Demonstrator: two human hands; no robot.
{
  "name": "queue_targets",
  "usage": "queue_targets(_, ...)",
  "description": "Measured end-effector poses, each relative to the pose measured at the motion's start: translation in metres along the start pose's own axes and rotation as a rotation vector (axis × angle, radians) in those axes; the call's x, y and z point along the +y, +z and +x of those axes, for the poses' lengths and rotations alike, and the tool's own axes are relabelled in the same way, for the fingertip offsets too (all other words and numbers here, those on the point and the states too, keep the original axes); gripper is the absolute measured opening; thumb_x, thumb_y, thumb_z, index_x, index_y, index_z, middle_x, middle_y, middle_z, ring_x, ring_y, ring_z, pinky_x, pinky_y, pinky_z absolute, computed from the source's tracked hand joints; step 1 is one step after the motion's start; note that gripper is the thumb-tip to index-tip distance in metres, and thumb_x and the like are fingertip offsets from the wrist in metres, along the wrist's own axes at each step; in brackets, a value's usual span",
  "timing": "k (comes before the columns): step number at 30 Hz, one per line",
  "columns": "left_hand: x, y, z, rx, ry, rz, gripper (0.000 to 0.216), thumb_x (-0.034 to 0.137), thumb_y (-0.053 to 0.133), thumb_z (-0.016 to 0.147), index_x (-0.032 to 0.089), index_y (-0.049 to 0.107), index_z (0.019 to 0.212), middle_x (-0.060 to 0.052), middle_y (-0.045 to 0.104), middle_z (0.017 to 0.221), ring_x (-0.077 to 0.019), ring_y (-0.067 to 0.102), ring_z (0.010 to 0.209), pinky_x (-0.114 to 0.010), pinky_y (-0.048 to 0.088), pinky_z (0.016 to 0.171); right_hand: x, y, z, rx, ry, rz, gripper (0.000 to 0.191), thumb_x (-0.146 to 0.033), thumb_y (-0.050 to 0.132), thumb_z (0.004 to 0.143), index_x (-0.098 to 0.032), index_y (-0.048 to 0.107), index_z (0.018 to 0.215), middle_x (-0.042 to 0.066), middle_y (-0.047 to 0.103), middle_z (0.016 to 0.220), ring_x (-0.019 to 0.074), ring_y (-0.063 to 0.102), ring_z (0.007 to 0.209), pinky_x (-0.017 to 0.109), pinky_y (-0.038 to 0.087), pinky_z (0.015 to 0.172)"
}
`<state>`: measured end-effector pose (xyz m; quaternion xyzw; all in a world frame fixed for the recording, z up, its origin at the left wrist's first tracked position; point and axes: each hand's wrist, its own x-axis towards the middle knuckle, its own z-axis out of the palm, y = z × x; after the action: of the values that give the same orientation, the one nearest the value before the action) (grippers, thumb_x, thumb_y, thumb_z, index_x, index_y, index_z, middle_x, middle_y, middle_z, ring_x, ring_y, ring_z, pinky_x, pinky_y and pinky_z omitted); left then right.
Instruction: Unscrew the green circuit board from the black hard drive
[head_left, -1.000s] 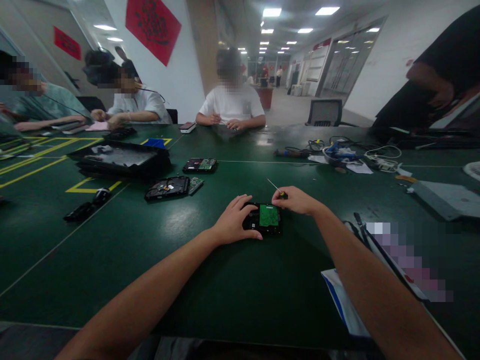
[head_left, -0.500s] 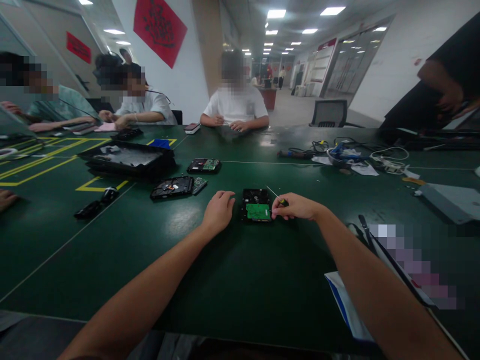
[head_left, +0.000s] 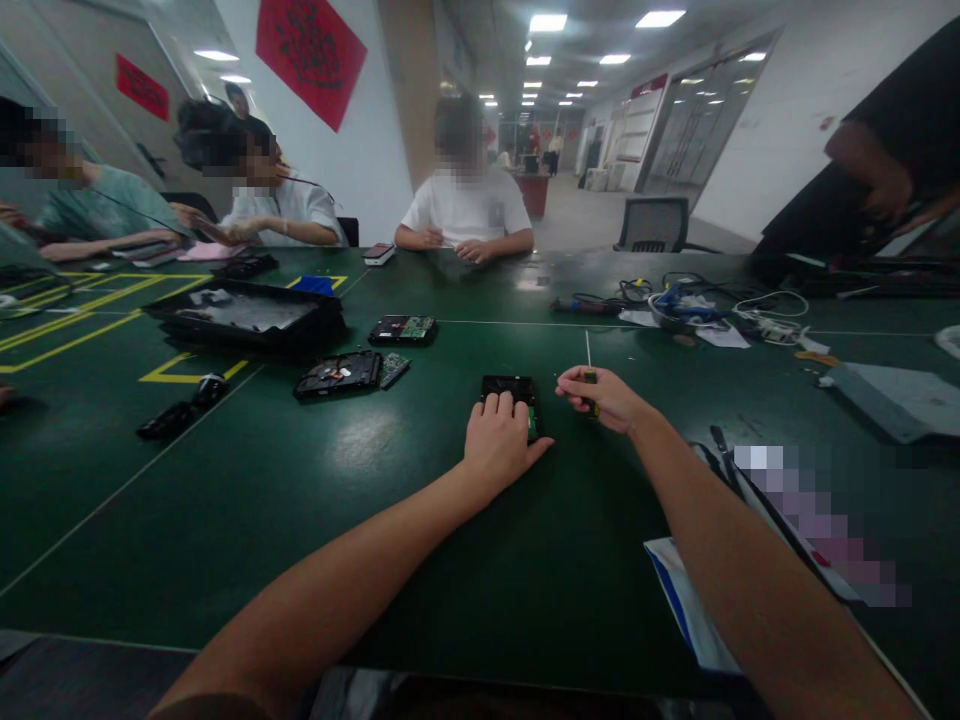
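Note:
A black hard drive (head_left: 510, 385) with a green circuit board (head_left: 532, 423) lies on the table in front of me. My left hand (head_left: 501, 432) rests over its near part, fingers laid across the top and thumb stretched out past the near right corner. Most of the board is hidden under this hand. To the right of the drive, my right hand (head_left: 600, 398) is closed around the dark and yellow handle of a screwdriver (head_left: 589, 352). Its thin shaft points away from me, apart from the drive.
Beyond my left hand lie another opened drive (head_left: 337, 376), a loose circuit board (head_left: 394, 369), a further drive (head_left: 403, 329) and black trays (head_left: 247, 318). Cables (head_left: 686, 303) and a grey case (head_left: 892, 400) are on the right. Several people sit or stand around the table.
My left hand has moved right, from beside the hard drive onto it. My right hand has lifted away to the right, and the screwdriver's shaft has turned from slanting left to nearly straight ahead.

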<state>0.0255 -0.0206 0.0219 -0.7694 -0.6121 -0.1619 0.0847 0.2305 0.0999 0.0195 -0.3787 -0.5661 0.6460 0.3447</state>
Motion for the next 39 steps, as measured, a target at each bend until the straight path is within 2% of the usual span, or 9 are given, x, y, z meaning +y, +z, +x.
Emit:
queue_targets(5,-0.009,-0.001,-0.007,-0.02,0.014,-0.013,0.046,0.054,0.052,0.09,0.013,0.062,0.107,-0.017,0.059,0.113,-0.033,0.053,0.108,-0.049,0.047,0.091,0.004,-0.011,0.002,0.074,-0.029,0.111,0.03,-0.032,0.086,0.069,-0.017,0.067,0.087,0.005,0.069,0.085,0.0067,0.048,0.06,0.021,0.031,0.047)
queue_targets(8,-0.041,-0.006,-0.016,-0.076,0.111,-0.076,0.043,0.047,0.056,0.089,0.015,0.061,0.118,-0.015,0.06,0.119,-0.0319,0.053,0.114,-0.05,0.045,0.099,0.009,-0.019,0.004,0.111,-0.055,0.187,0.028,-0.028,0.086,0.07,-0.017,0.069,0.089,0.005,0.069,0.088,0.0063,0.047,0.06,0.02,0.03,0.047)
queue_targets(12,-0.099,-0.015,-0.024,-0.178,0.28,-0.235,0.048,0.038,0.058,0.089,0.025,0.054,0.135,-0.009,0.05,0.143,-0.0302,0.043,0.135,-0.051,0.037,0.114,0.013,-0.023,0.007,0.14,-0.053,0.216,0.029,-0.026,0.086,0.068,-0.017,0.07,0.09,0.007,0.07,0.092,0.0067,0.047,0.061,0.021,0.03,0.046)
queue_targets(16,-0.13,-0.02,-0.027,-0.206,0.182,-0.288,0.047,0.039,0.06,0.09,0.033,0.056,0.137,-0.008,0.03,0.159,-0.0371,0.028,0.146,-0.061,0.033,0.114,0.012,-0.021,0.006,0.131,-0.041,0.197,0.03,-0.027,0.086,0.068,-0.019,0.068,0.091,0.005,0.069,0.093,0.0072,0.047,0.062,0.022,0.031,0.048)
queue_targets(20,-0.129,-0.017,-0.027,-0.231,0.11,-0.357,0.051,0.048,0.063,0.089,0.032,0.056,0.137,-0.011,0.032,0.158,-0.0363,0.034,0.144,-0.06,0.037,0.112,0.009,-0.016,0.003,0.103,-0.022,0.122,0.031,-0.033,0.085,0.07,-0.02,0.067,0.092,0.006,0.067,0.097,0.0085,0.046,0.063,0.024,0.032,0.049)
queue_targets(25,-0.124,-0.01,-0.025,-0.203,0.125,-0.377,0.043,0.043,0.061,0.092,0.025,0.061,0.13,-0.012,0.039,0.155,-0.0333,0.032,0.147,-0.056,0.035,0.116,0.007,-0.008,0.003,0.107,-0.039,0.043,0.037,-0.04,0.085,0.068,-0.02,0.067,0.093,0.003,0.063,0.089,0.0096,0.047,0.065,0.025,0.033,0.051)
queue_targets(29,-0.122,-0.008,-0.025,-0.206,0.181,-0.394,0.041,0.041,0.058,0.093,0.024,0.061,0.13,-0.012,0.035,0.158,-0.0315,0.027,0.15,-0.055,0.031,0.119,0.006,0.001,0.002,0.056,-0.045,-0.022,0.038,-0.041,0.085,0.068,-0.019,0.068,0.093,-0.001,0.058,0.077,0.0101,0.047,0.064,0.026,0.035,0.054)
queue_targets(33,-0.109,-0.01,-0.025,-0.193,0.267,-0.492,0.033,0.034,0.063,0.09,0.026,0.066,0.122,-0.008,0.027,0.162,-0.0281,0.036,0.146,-0.049,0.039,0.116,0.002,0.007,-0.002,-0.007,-0.031,-0.195,0.035,-0.044,0.082,0.07,-0.019,0.069,0.091,-0.002,0.053,0.069,0.01,0.044,0.059,0.026,0.035,0.053)
queue_targets(39,-0.074,-0.014,-0.025,-0.258,0.47,-0.606,0.034,0.031,0.063,0.092,0.026,0.064,0.126,-0.01,0.028,0.16,-0.0286,0.03,0.149,-0.049,0.04,0.117,-0.015,0.015,-0.007,-0.16,-0.006,-0.52,0.031,-0.044,0.077,0.074,-0.019,0.073,0.091,0.003,0.065,0.077,0.0115,0.049,0.06,0.027,0.036,0.053)
